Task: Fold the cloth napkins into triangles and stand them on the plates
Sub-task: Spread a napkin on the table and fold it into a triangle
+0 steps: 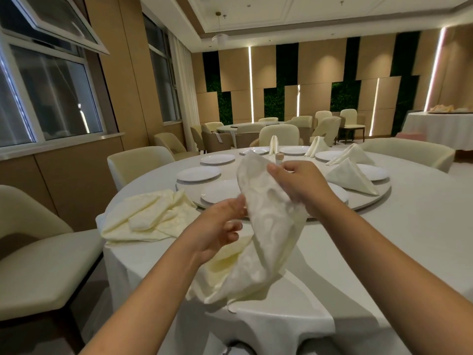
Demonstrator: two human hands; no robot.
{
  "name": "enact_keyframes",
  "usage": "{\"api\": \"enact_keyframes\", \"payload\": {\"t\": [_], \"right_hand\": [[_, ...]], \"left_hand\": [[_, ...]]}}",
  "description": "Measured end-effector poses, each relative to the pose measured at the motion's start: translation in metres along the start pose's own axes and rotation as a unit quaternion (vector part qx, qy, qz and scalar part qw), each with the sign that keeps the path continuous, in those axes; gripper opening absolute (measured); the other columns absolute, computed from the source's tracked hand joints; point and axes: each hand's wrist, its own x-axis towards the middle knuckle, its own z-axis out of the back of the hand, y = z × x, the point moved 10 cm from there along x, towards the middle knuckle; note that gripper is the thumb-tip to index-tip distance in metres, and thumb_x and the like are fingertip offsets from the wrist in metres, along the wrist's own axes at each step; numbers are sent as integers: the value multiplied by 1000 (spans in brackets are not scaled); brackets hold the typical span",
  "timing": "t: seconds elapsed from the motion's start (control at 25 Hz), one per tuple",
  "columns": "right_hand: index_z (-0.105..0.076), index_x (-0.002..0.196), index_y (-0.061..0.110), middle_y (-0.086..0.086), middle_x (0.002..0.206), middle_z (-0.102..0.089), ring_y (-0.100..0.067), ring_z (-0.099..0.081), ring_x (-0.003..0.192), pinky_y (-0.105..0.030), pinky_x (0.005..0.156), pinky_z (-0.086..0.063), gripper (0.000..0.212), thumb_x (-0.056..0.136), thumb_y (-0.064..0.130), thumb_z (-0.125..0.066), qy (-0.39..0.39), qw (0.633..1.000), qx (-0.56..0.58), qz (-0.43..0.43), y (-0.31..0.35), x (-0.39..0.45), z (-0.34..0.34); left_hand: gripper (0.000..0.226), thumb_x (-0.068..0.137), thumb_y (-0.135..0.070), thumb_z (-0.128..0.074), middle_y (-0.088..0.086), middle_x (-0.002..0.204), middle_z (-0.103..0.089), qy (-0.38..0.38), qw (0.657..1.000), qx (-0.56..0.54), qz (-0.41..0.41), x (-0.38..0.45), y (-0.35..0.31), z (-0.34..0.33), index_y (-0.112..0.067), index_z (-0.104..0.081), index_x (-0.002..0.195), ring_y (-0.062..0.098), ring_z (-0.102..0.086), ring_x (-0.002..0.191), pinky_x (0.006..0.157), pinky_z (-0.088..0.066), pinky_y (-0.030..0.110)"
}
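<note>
I hold one cream napkin [266,226] up in the air over the near edge of the round worktop [409,239]. My right hand [299,183] grips its upper part, fingers [275,172] curled around the cloth near the top edge. My left hand [217,226] holds the cloth lower on its left side, thumb and fingers pinching a fold while the rest of the napkin hangs down loose and bunched toward me.

To the left on the worktop lies a pile of unfolded napkins [146,219], flat and overlapping, near the edge. Beyond my hands sits a round turntable [371,201] carrying white plates. The plates on the left [198,173] and far left [217,159] are bare, and another bare plate [220,193] sits just behind my left hand. On the right side a folded triangle napkin [350,179] leans on its plate, with another [354,155] just behind it, and two more stand at the far side [316,147] [273,144]. A small tan container [279,158] sits near the middle, partly hidden by the napkin I hold. Cream chairs [140,162] ring the worktop.
</note>
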Motion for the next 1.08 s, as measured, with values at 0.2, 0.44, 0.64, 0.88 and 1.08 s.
{"api": "enact_keyframes", "payload": {"t": [0.2,0.44,0.64,0.88,1.08], "right_hand": [[-69,82,9,-3,75,-63,-18,-58,69,-27,55,-43,37,92,42,-57,-3,999,-33,-9,22,12,17],[-64,94,-10,-23,80,-59,-24,-50,70,-30,60,-38,51,94,40,-54,-17,996,-84,39,49,16,51],[-49,64,12,-2,54,-38,-13,-32,40,-16,34,-26,42,97,39,-50,-16,992,-101,72,93,18,69],[-62,73,-1,-2,53,-45,-7,-39,38,-11,34,-30,44,96,35,-53,-107,975,-116,154,150,44,99],[-58,74,15,2,68,-57,-13,-54,61,-23,53,-37,32,97,36,-51,-97,977,-161,96,89,110,69]], "left_hand": [[13,80,-26,-73,-5,79,-70,-42,986,152,-51,-6,-3,-20,-16,-67,86,12,-60,71,68,-46,25],[15,92,-18,-57,7,79,-69,-27,998,-8,-51,-4,-56,-4,-5,-64,96,15,-65,66,61,-55,28],[22,90,-19,-57,7,90,-72,44,998,-53,-15,-8,-108,-19,-11,-67,108,17,-69,77,71,-59,31],[29,84,-24,-62,3,87,-67,100,993,-56,-27,12,-152,-34,-12,-66,110,16,-66,77,70,-58,30],[28,92,-30,-60,7,104,-73,-12,999,40,-3,94,-119,8,-12,-67,112,24,-70,94,87,-54,41]]}}
